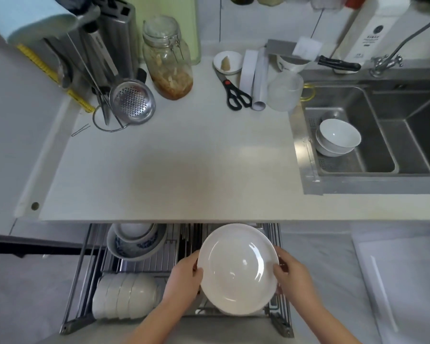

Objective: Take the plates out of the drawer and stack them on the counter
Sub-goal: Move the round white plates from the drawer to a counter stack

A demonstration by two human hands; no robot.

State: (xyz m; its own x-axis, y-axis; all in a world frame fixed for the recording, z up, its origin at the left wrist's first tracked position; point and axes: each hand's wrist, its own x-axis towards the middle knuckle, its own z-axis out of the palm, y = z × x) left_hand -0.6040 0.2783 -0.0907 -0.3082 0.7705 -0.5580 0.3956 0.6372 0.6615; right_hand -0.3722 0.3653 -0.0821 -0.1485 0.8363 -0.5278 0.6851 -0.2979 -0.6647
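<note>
Item 1. White plate (238, 269), one, lower centre of the frame, held face up above the open wire drawer (85, 281). The left hand (184, 281) grasps its left rim, thumb over the edge; the right hand (292, 276) grasps its right rim the same way. It is below the front edge of the counter (171, 170), not on it.

Item 2. Drawer contents, lower left of the frame: one row of white bowls (124, 296) lying on their sides, count unclear; above them a nest of blue-patterned bowls (137, 242), about three. Whether more plates lie under the held one cannot be told.

Item 3. Counter, upper left of the frame: one glass clip-top jar (168, 58) with brownish contents; one perforated metal strainer (132, 101) on a wire stand; one metal knife block (114, 38); one yellow measuring tape (52, 75), its markings too small to read.

Item 4. Counter, upper centre of the frame: one small white dish (228, 62) holding a pale piece; one pair of black-handled scissors (233, 93) with a red pivot; one white roll (258, 83); one clear plastic cup (284, 91); one cleaver (308, 54) with a black handle.

Item 5. Upper right of the frame: one white appliance (377, 28) bearing a round dark emblem and lines of small print, unreadable.

Item 6. Steel sink (353, 182), right of the frame: two white bowls (338, 139), stacked.
</note>
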